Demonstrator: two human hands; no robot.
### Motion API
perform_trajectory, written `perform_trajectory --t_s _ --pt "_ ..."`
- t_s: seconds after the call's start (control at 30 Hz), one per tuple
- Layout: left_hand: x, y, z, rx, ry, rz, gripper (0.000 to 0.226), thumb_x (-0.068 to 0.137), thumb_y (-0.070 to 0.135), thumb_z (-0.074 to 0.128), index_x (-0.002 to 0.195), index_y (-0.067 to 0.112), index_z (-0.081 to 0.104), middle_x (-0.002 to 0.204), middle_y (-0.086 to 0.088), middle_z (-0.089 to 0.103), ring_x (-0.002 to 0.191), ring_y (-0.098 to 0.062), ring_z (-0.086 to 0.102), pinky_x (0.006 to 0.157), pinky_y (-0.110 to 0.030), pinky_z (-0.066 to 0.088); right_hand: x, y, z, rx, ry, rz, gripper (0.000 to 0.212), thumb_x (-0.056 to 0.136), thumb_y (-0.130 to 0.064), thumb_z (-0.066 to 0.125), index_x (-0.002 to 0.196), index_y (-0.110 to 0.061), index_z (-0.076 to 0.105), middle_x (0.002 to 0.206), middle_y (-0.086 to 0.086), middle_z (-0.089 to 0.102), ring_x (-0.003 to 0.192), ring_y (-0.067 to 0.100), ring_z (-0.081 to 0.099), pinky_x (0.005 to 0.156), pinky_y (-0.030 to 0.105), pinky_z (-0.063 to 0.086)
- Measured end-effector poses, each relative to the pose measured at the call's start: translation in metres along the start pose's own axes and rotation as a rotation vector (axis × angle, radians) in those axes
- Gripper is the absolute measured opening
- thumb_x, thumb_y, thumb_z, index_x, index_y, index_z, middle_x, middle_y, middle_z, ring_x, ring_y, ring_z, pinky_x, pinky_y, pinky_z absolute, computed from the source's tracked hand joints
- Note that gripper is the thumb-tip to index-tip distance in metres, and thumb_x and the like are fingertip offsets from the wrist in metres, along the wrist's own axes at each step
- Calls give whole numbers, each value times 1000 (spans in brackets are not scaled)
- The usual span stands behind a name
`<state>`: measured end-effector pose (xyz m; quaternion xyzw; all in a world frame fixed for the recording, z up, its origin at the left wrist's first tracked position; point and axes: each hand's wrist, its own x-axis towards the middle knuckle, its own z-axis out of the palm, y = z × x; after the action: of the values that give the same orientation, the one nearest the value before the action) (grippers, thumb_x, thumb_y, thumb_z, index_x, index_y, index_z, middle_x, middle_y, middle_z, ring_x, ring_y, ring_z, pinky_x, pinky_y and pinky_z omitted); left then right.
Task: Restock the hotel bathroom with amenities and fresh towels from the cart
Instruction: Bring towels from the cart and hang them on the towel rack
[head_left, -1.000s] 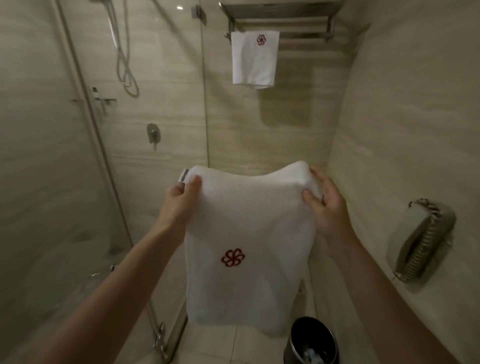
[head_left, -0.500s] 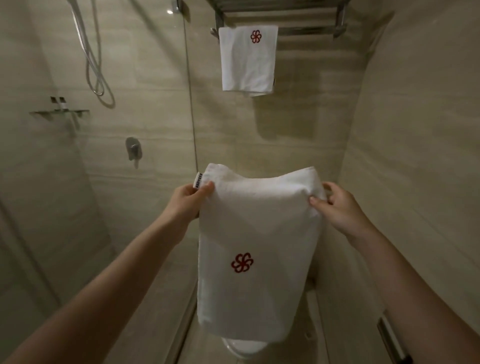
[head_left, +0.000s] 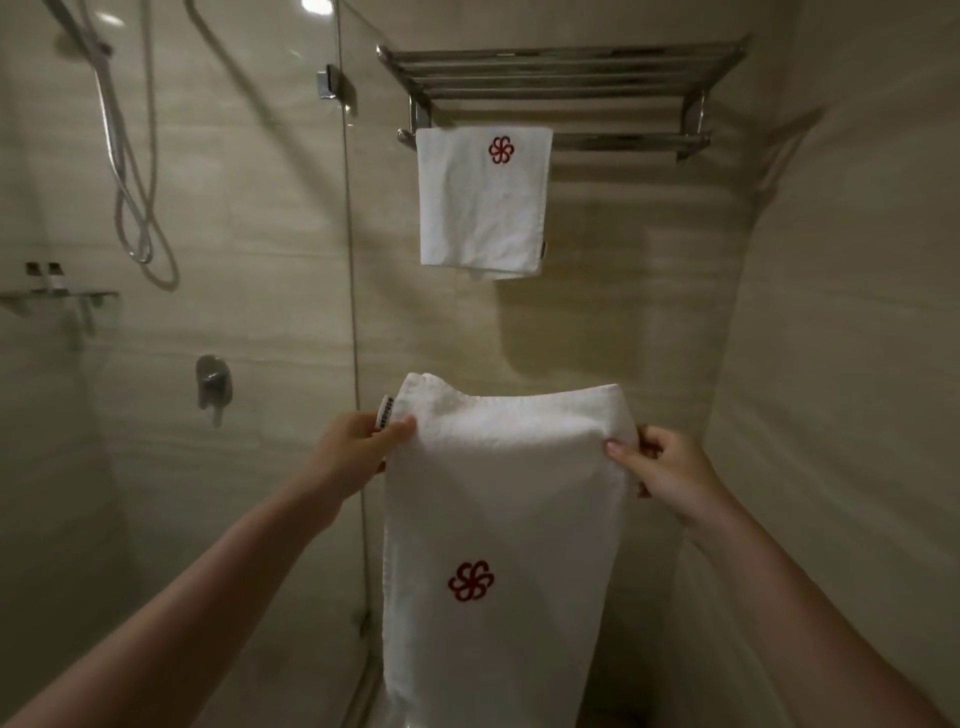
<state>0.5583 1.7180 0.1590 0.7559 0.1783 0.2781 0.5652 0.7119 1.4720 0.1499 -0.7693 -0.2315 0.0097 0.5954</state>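
Both hands pinch the towel, hanging lengthwise downward.

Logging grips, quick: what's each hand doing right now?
Left hand: pinches the top left corner of the folded towel.
Right hand: pinches its top right corner.

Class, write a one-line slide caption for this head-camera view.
The left hand and right hand pinch the top corners of a folded white towel, below a wall rack where a matching towel hangs.
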Motion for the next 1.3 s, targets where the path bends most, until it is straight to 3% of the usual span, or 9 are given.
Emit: perform_trajectory --t_s 0.1,0.2,0.27,0.53,0.73,0.97,1.13,1.2,1.3 --pt "58 4 3 50 -31 56 16 92 22 56 95 11 67 88 -1 68 81 -13 63 72 -27 50 58 0 14 155 81 38 4 87 -9 64 89 -7 62 81 7 62 67 14 61 48 18 53" --pt "118 16 5 47 -67 80 25 92 19 57 66 15 59 52 9 50 49 -6 44 50 -18 38 111 -8 17 313 121 74 4 87 -6 63 89 -6 60 66 4 57 47 3 57 52 20 57" --pt "154 28 10 23 -113 95 34 92 16 56 59 14 50 43 10 38 39 -5 34 40 -16 31 143 -13 14 394 133 81 10 88 -6 62 79 -7 58 53 2 53 40 4 55 50 19 55" --pt "275 97 51 46 -52 260 26 92 23 56 70 11 57 57 -3 57 37 -5 55 41 -16 45 251 -50 -2 645 228 -90 19 91 5 48 84 -9 57 71 4 73 66 12 70 60 18 57" --pt "348 155 91 51 15 369 19 94 25 53 85 10 61 60 2 68 44 -4 62 46 -16 48 341 -89 -33 612 270 -308 13 88 1 56 98 -8 58 94 8 68 72 7 69 70 19 58" --pt "417 228 140 -17 91 475 19 94 22 54 87 6 60 73 -6 70 49 -7 66 49 -20 56 440 -127 -87 567 236 -456 39 89 11 46 125 -4 45 118 8 63 97 16 67 68 20 58" --pt "453 264 162 -37 106 536 17 93 21 56 88 5 61 72 -9 70 53 -12 68 51 -22 56 488 -142 -112 539 187 -569 28 91 8 45 99 -19 47 115 -1 61 98 9 63 78 23 54" --pt "466 276 168 -51 128 549 19 93 20 56 88 2 62 72 -10 70 53 -13 68 49 -22 55 505 -148 -117 442 214 -614 26 91 -1 51 111 -18 51 123 -4 62 100 8 63 82 26 52" --pt "487 293 179 -71 190 580 26 95 19 51 89 -3 63 73 -11 70 59 -16 68 48 -20 55 520 -164 -117 203 255 -656 42 92 -15 53 131 -15 37 135 -13 50 110 12 58 94 38 49"
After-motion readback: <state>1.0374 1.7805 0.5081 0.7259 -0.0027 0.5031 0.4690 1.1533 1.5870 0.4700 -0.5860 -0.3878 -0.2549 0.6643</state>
